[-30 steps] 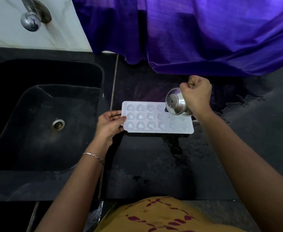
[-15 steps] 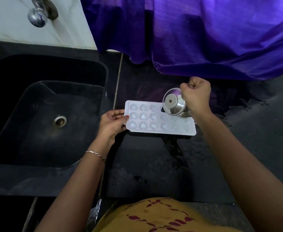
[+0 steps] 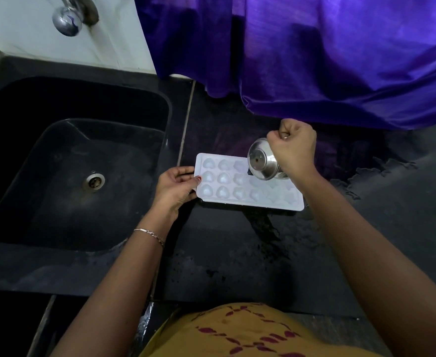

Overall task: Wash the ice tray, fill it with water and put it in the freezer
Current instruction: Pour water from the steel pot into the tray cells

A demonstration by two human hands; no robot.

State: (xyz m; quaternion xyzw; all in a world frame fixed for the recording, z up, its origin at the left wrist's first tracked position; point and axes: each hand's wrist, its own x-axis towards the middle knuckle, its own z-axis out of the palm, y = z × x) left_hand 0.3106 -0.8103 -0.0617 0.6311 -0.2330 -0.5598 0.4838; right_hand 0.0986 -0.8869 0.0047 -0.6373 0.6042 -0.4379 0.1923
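A white ice tray (image 3: 240, 188) with heart-shaped cells lies flat on the black counter (image 3: 237, 253), just right of the sink. My left hand (image 3: 177, 188) holds its left short edge with thumb and fingertips. My right hand (image 3: 294, 148) grips a small steel cup (image 3: 262, 161), tipped on its side with its base facing left, above the tray's middle and back row. The cup hides some cells behind it.
A black sink (image 3: 77, 161) with a round drain (image 3: 93, 181) fills the left side, and a chrome tap (image 3: 67, 18) juts from the white wall above it. A purple cloth (image 3: 314, 55) hangs over the counter's back. Water lies pooled on the counter right of the tray (image 3: 366, 176).
My right hand has carried the tipped cup a little leftward along the tray. The left hand stays on the tray's edge.
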